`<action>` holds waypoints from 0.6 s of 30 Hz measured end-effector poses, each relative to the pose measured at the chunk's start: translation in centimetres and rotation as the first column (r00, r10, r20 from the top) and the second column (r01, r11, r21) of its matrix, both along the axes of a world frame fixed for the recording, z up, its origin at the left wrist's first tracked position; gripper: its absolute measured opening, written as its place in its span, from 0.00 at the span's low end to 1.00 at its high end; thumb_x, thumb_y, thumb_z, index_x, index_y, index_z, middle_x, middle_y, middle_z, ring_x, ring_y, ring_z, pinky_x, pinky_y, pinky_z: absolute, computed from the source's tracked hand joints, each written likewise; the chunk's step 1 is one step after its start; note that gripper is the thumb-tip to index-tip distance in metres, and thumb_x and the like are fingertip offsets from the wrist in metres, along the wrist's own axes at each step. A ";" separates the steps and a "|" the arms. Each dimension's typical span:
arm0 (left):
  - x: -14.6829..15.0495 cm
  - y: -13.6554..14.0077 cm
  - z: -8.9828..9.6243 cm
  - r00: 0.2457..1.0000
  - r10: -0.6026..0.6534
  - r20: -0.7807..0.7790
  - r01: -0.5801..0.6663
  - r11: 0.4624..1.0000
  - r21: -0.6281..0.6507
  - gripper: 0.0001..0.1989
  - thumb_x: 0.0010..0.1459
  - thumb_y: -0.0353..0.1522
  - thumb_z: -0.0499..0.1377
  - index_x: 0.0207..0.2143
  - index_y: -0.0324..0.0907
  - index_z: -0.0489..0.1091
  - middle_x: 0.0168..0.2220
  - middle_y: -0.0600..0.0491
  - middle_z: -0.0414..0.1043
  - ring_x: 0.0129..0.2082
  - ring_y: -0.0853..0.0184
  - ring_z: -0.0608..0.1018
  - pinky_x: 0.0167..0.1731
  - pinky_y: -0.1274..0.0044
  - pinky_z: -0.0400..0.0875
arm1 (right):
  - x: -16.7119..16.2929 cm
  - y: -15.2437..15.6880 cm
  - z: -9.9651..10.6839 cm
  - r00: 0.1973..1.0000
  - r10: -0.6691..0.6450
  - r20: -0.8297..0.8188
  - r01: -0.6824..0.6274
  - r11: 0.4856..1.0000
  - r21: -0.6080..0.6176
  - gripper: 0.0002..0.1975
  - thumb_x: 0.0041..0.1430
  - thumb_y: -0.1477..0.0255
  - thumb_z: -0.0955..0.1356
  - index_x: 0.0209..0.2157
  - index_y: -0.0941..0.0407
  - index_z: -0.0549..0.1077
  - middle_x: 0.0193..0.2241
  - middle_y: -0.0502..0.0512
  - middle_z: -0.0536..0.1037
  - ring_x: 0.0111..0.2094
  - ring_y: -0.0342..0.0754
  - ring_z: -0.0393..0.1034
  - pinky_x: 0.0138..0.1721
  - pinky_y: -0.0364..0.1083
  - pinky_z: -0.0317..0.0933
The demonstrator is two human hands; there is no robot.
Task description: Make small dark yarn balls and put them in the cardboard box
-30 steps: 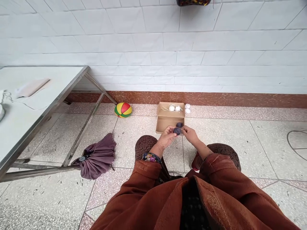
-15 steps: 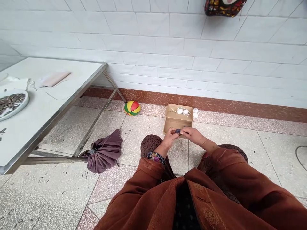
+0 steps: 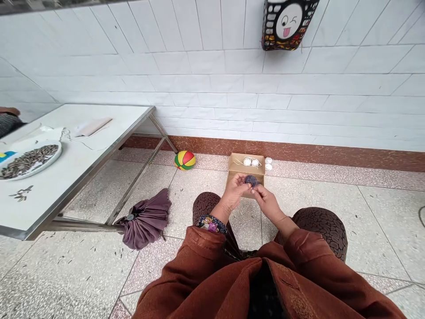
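Note:
A small dark blue-grey ball of yarn [image 3: 250,180] is held in front of my knees, over an open cardboard box [image 3: 236,158]. My left hand [image 3: 235,192] is closed around its left side, thumb in front. With thumb and fingers pinched together, my right hand [image 3: 267,203] is at the ball's lower right; whether it grips a yarn end is too small to tell. Inside the raised far part of the box lie two white yarn balls [image 3: 247,161] with loose strands. More white yarn [image 3: 268,164] rests on the floor just right of the box.
To the left stands a white-topped metal table [image 3: 129,116] with a plate of sunflower seeds [image 3: 36,158]. A folded purple umbrella [image 3: 148,219] leans by its leg. A colourful ball [image 3: 185,160] is near the wall. Above hangs a black basket [image 3: 270,26]. Another person's arm [image 3: 9,117] shows far left.
My view has tilted up, bringing more of the wall basket into sight. The yarn ball now shows more fully, and my right hand has moved down to its lower right side.

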State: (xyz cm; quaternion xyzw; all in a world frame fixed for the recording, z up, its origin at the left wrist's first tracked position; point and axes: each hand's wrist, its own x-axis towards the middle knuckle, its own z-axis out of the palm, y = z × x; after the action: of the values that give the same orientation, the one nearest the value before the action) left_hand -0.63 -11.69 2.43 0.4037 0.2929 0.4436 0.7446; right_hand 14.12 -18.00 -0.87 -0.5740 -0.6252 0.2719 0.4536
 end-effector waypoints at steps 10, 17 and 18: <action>0.3 -4.0 0.7 0.988 0.091 -0.125 -0.074 0.988 0.139 0.22 0.43 0.32 0.72 0.40 0.42 0.68 0.36 0.56 0.73 0.36 0.71 0.74 0.42 0.76 0.66 | 0.9 -3.5 6.6 0.921 0.119 0.370 -0.211 0.952 0.221 0.11 0.72 0.67 0.63 0.40 0.52 0.76 0.36 0.57 0.77 0.39 0.52 0.73 0.41 0.49 0.68; 0.5 -6.6 2.0 0.999 -0.044 -0.006 0.045 0.996 0.075 0.21 0.44 0.31 0.72 0.40 0.42 0.70 0.38 0.55 0.73 0.38 0.70 0.73 0.42 0.75 0.67 | 2.8 -1.6 7.6 0.981 -0.038 0.190 0.004 0.984 0.178 0.12 0.69 0.64 0.64 0.33 0.53 0.75 0.31 0.54 0.76 0.35 0.50 0.71 0.38 0.48 0.65; 0.5 -6.9 2.1 0.998 -0.049 0.033 0.047 0.998 0.049 0.22 0.44 0.31 0.72 0.40 0.43 0.69 0.39 0.54 0.73 0.38 0.70 0.74 0.42 0.75 0.68 | 2.8 -1.7 7.1 0.987 -0.042 0.156 0.018 0.989 0.148 0.13 0.68 0.63 0.64 0.32 0.53 0.74 0.30 0.53 0.76 0.34 0.50 0.70 0.38 0.48 0.65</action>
State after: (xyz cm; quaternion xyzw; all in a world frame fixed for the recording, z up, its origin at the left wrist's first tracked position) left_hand -0.11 -18.60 4.50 0.4208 0.2596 0.4393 0.7501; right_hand 16.92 -19.73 6.24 -0.5684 -0.6688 0.1721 0.4472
